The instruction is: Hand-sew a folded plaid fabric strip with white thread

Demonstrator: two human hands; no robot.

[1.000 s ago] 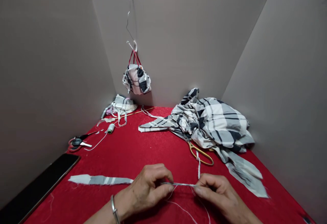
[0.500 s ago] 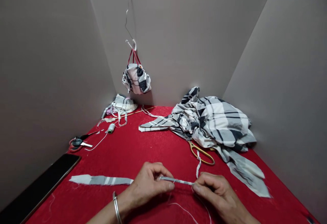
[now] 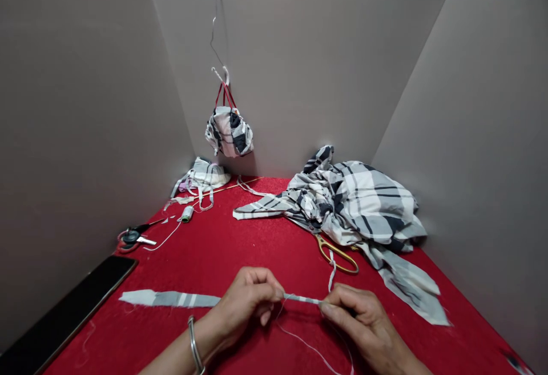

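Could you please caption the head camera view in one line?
Left hand and right hand pinch a narrow plaid fabric strip over red cloth.

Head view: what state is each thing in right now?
left hand, pinching the twisted fabric strip
right hand, pinching the same strip
gold-handled scissors, lying partly under the fabric
black-handled scissors, lying on the red cover
plaid fabric, crumpled in a heap
plaid pouch, hanging from a wire hook
thread spool, lying with thread trailing
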